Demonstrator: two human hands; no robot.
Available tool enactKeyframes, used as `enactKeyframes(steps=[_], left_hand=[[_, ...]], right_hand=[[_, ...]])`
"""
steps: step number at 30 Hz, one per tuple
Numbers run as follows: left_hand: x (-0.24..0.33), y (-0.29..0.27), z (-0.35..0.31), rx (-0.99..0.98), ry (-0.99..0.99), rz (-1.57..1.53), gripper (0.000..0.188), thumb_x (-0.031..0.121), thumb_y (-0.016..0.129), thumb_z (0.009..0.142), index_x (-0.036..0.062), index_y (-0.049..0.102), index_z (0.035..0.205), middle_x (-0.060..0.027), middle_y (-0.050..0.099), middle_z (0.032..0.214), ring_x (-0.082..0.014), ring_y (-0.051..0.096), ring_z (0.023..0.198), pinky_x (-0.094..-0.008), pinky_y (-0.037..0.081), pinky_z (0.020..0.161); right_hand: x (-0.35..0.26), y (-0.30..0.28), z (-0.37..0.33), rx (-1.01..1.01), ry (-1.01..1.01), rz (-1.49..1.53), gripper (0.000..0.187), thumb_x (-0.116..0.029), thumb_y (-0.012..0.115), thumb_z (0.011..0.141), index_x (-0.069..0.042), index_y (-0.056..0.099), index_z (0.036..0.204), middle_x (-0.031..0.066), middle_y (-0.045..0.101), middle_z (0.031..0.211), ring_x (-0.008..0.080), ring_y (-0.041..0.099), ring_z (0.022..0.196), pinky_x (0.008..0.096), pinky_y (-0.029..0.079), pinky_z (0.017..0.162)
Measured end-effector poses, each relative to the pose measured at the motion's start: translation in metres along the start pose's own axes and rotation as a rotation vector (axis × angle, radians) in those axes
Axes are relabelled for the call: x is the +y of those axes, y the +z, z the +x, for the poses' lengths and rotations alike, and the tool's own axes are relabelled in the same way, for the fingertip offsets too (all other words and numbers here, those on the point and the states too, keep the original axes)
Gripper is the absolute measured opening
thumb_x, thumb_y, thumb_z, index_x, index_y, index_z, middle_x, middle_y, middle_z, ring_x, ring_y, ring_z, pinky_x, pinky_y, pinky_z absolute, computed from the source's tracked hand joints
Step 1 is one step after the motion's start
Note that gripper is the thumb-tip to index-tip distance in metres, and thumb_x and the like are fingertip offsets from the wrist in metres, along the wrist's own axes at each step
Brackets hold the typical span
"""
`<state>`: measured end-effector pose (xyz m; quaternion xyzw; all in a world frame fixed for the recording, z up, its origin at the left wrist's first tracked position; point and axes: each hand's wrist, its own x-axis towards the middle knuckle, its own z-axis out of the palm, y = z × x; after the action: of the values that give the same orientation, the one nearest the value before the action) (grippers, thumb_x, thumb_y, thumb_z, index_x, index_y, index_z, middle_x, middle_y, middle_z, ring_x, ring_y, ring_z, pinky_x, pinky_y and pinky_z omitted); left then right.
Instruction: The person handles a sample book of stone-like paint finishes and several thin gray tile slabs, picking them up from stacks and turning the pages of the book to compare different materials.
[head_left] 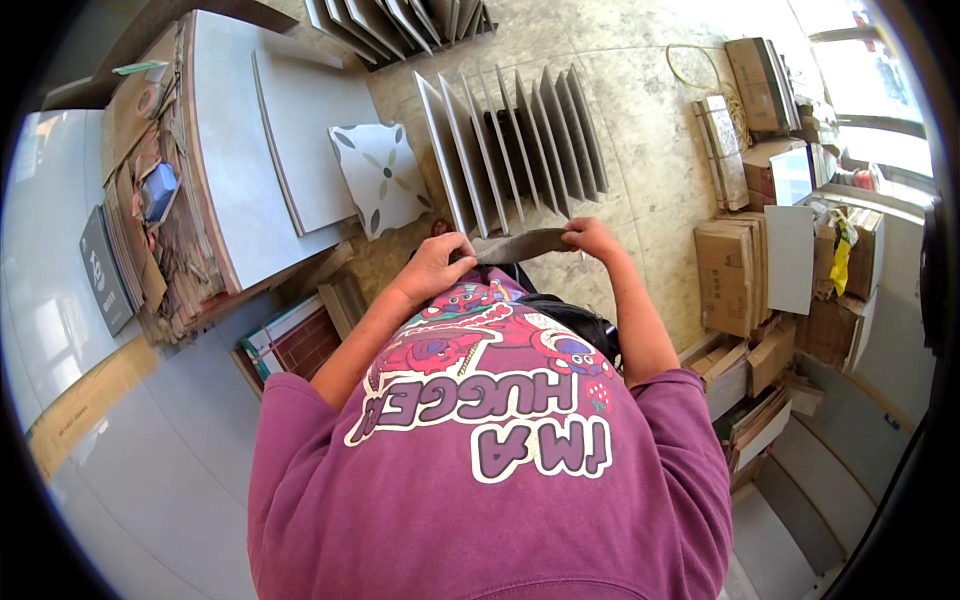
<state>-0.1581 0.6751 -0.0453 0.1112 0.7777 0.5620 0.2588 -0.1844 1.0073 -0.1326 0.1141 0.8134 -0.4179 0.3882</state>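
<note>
A curved, dark grey strip (522, 246) stretches across in front of my waist; whether it is cloth or something stiffer I cannot tell. My left hand (441, 263) has its fingers closed on the strip's left end. At the other end, my right hand (592, 240) pinches it between thumb and fingers. Just beyond both hands stands a row of upright thin tiles (432, 140), spaced apart like leaves in a rack. To the left of that row, a white tile with a flower pattern (372, 190) leans against large pale slabs (235, 130).
Stacked cardboard boxes (726, 275) and a wrapped bundle (720, 150) line the right side by the window. Another rack of tiles (375, 22) stands farther ahead. A blue object (159, 190) sits on the cardboard-edged stack at left. A yellow cord (692, 62) lies on the floor.
</note>
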Motion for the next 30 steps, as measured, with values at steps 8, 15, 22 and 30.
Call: enactKeyframes(steps=[8, 15, 22, 30], left_hand=[[0.033, -0.029, 0.025, 0.092, -0.123, -0.432, 0.01, 0.01, 0.061, 0.084, 0.0033, 0.054, 0.082, 0.0015, 0.054, 0.065, -0.0048, 0.05, 0.054, -0.0197, 0.042, 0.049], [0.092, -0.05, 0.085, 0.325, 0.083, -0.196, 0.01, 0.009, 0.062, 0.083, 0.0037, 0.055, 0.081, 0.0034, 0.052, 0.066, -0.0035, 0.047, 0.057, -0.0191, 0.041, 0.051], [0.141, -0.053, 0.145, 0.607, 0.127, 0.113, 0.009, 0.011, 0.062, 0.083, 0.0035, 0.056, 0.081, 0.0024, 0.054, 0.064, -0.0049, 0.05, 0.057, -0.0197, 0.042, 0.052], [0.079, -0.007, 0.191, 0.624, 0.004, 0.043, 0.01, 0.01, 0.063, 0.081, 0.0016, 0.057, 0.079, -0.0022, 0.058, 0.065, -0.0085, 0.055, 0.056, -0.0227, 0.045, 0.052]], right_hand=[[-0.049, -0.051, -0.017, 0.204, -0.246, 0.256, 0.014, -0.008, 0.06, 0.08, -0.001, 0.064, 0.092, 0.0012, 0.062, 0.072, 0.0078, 0.055, 0.066, 0.0225, 0.046, 0.062], [-0.093, -0.127, -0.009, 0.322, -0.484, 0.31, 0.015, -0.007, 0.058, 0.083, 0.0, 0.065, 0.095, 0.0008, 0.063, 0.076, 0.0064, 0.055, 0.071, 0.0214, 0.045, 0.068], [-0.132, -0.201, 0.004, 0.448, -0.705, 0.227, 0.017, -0.011, 0.061, 0.082, -0.003, 0.065, 0.096, 0.0047, 0.065, 0.077, 0.0084, 0.057, 0.072, 0.0227, 0.045, 0.069], [-0.07, -0.2, 0.063, 0.5, -0.647, 0.048, 0.017, -0.016, 0.064, 0.078, -0.008, 0.067, 0.093, 0.0107, 0.064, 0.087, 0.0239, 0.061, 0.081, 0.0301, 0.047, 0.074]])
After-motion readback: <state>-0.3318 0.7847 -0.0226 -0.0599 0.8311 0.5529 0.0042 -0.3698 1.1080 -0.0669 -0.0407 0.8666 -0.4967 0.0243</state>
